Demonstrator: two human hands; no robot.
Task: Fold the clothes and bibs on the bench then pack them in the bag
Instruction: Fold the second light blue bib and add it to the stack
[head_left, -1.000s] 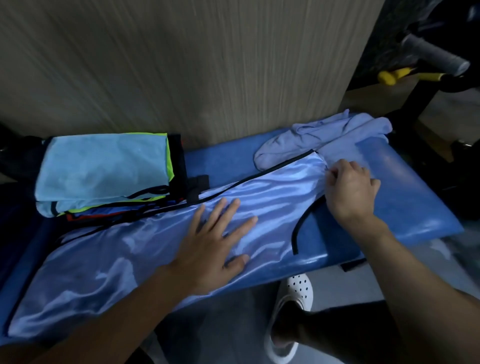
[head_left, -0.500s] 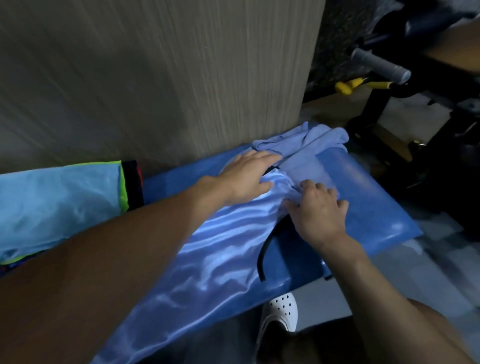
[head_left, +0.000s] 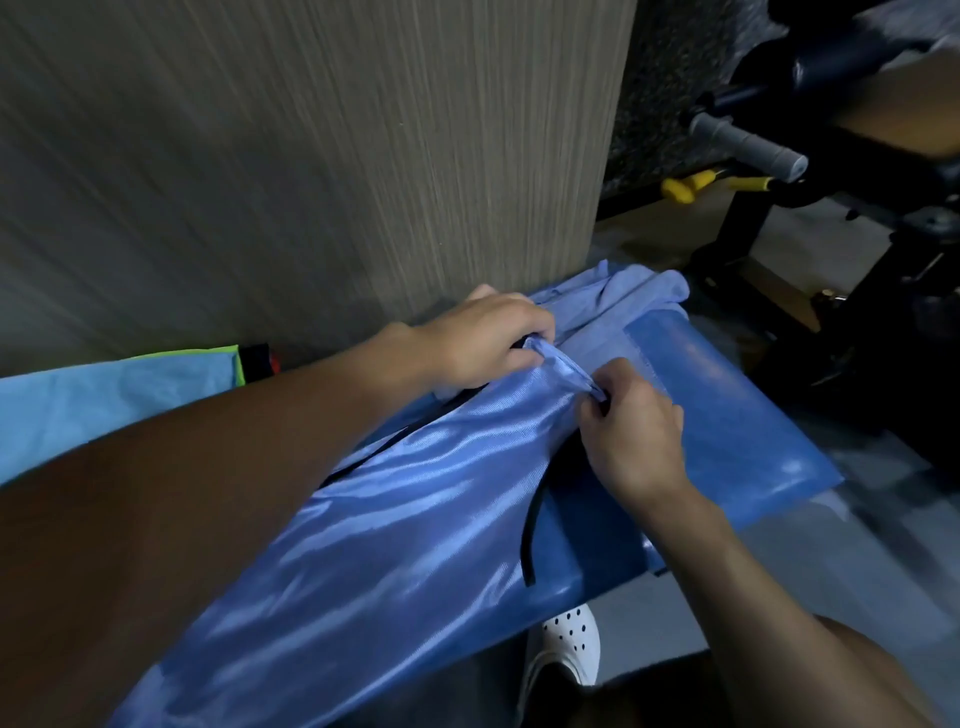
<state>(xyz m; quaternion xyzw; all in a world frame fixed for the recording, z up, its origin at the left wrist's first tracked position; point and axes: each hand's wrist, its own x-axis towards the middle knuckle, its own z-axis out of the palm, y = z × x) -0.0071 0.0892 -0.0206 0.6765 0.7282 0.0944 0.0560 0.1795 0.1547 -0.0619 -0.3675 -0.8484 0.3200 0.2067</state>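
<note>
Hands, mine: left hand (head_left: 488, 338) and right hand (head_left: 631, 431), fingers curled, each pinching shiny blue satin bib (head_left: 415, 493) end on blue padded tabletop (head_left: 727, 415).

wooden wall (head_left: 311, 156), grey grip (head_left: 748, 144), white shoe (head_left: 566, 644)

wall: wood-grain panel (head_left: 311, 156) | right: black gym frame (head_left: 744, 228) — grey grip (head_left: 748, 144) | floor (head_left: 852, 582): grey

Person, worn items, head view.
- Left hand (head_left: 483, 338), right hand (head_left: 631, 431): bare.
- Left forearm (head_left: 208, 493), right forearm (head_left: 727, 571): uncovered to the frame edge.
- Footwear: one white clog (head_left: 563, 649), toe cap perforated with round holes.
- Dark clothing (head_left: 639, 696) above the clog; kind cannot be told.
</note>
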